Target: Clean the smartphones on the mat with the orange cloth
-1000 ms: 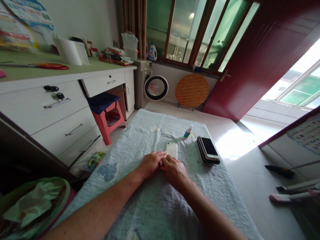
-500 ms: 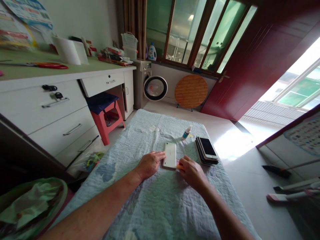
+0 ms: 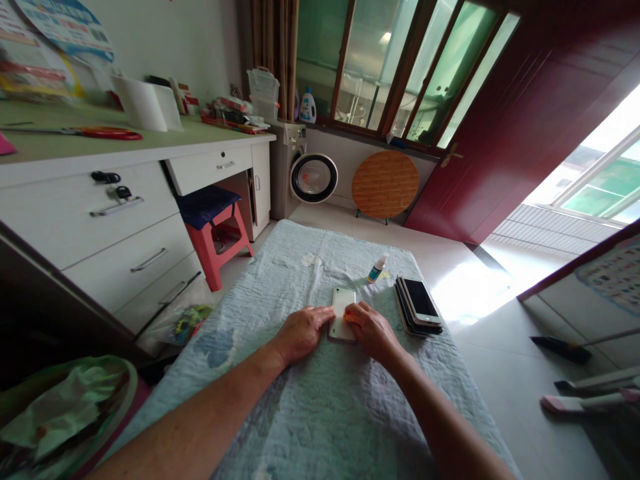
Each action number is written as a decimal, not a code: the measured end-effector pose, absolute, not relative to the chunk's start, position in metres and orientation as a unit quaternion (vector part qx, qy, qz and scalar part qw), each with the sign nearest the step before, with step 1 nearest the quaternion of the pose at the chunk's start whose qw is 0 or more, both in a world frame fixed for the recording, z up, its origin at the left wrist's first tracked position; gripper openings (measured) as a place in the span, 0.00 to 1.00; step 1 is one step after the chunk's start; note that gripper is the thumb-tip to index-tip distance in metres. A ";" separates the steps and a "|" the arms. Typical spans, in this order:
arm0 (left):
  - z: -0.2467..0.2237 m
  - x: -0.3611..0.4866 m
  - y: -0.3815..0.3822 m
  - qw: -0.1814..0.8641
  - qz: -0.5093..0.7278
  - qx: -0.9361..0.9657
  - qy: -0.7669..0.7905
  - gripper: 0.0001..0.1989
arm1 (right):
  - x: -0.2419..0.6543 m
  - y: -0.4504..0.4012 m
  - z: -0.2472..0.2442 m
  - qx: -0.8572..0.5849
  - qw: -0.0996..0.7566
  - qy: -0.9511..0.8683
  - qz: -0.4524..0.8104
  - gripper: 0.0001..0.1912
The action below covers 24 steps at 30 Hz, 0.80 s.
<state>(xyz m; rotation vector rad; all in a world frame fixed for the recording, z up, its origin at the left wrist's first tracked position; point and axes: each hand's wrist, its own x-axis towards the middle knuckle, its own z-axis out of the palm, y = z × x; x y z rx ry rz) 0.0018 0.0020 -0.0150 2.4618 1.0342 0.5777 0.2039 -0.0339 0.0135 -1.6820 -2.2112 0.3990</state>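
A white smartphone [image 3: 343,331] lies face down on the quilted cloth of the table, its camera end pointing away from me. My left hand [image 3: 306,331] holds the phone along its left edge, fingers together and fingertips on the rim. Over the right half of the phone's back, my right hand [image 3: 371,329] is closed on a small orange wiping piece [image 3: 349,318], mostly hidden by the fingers. Just beyond stands a small spray bottle [image 3: 377,268] with a white cap. To the right sits a stack of phones [image 3: 419,305], the top one white-framed with its dark screen up.
The pale blue quilted cover [image 3: 280,427] has wrinkles. At left are a white desk [image 3: 195,155] with drawers, a pink stool [image 3: 213,250] and a lined bin [image 3: 125,407]. A washing machine [image 3: 286,170] with its door open and a round folded table [image 3: 385,185] stand behind.
My right hand has moved left with the orange piece, from beside the phone's right edge onto its back. My left hand stays at the left edge. The view has shifted slightly.
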 end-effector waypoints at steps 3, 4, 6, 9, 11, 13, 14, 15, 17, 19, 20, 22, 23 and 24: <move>-0.015 0.002 0.002 0.199 0.211 0.885 0.366 0.21 | 0.210 -0.007 0.012 -0.611 0.153 -0.767 0.122 0.08; -0.016 0.002 0.002 0.195 0.208 0.887 0.364 0.21 | 0.211 0.002 0.010 -0.616 0.159 -0.763 0.116 0.09; -0.016 0.002 0.002 0.189 0.201 0.889 0.366 0.22 | 0.213 0.017 0.007 -0.626 0.177 -0.753 0.103 0.10; -0.016 0.002 0.002 0.188 0.200 0.889 0.367 0.23 | 0.216 0.028 0.004 -0.637 0.202 -0.738 0.095 0.10; -0.016 0.002 0.003 0.191 0.205 0.889 0.362 0.23 | 0.216 0.024 0.004 -0.634 0.215 -0.736 0.102 0.08; -0.015 0.002 0.003 0.195 0.207 0.889 0.358 0.23 | 0.217 0.014 0.007 -0.617 0.223 -0.743 0.128 0.06; -0.015 0.002 0.003 0.197 0.206 0.889 0.358 0.23 | 0.217 0.007 0.008 -0.607 0.227 -0.748 0.146 0.07; -0.015 0.002 0.003 0.198 0.203 0.889 0.360 0.23 | 0.217 0.000 0.009 -0.594 0.232 -0.752 0.164 0.09; -0.015 0.002 0.002 0.196 0.193 0.888 0.369 0.22 | 0.217 -0.014 0.010 -0.576 0.247 -0.755 0.191 0.10; -0.015 0.003 0.002 0.191 0.187 0.887 0.377 0.22 | 0.217 -0.029 0.010 -0.569 0.256 -0.754 0.204 0.08; -0.015 0.003 0.002 0.189 0.186 0.886 0.379 0.22 | 0.216 -0.036 0.009 -0.569 0.255 -0.754 0.208 0.06; -0.016 0.003 0.002 0.186 0.190 0.885 0.381 0.23 | 0.217 -0.049 0.010 -0.573 0.247 -0.753 0.211 0.06; -0.017 0.003 0.001 0.186 0.193 0.885 0.382 0.24 | 0.217 -0.055 0.011 -0.574 0.243 -0.752 0.213 0.06; -0.017 0.003 0.001 0.186 0.195 0.884 0.382 0.24 | 0.218 -0.060 0.013 -0.572 0.239 -0.754 0.219 0.06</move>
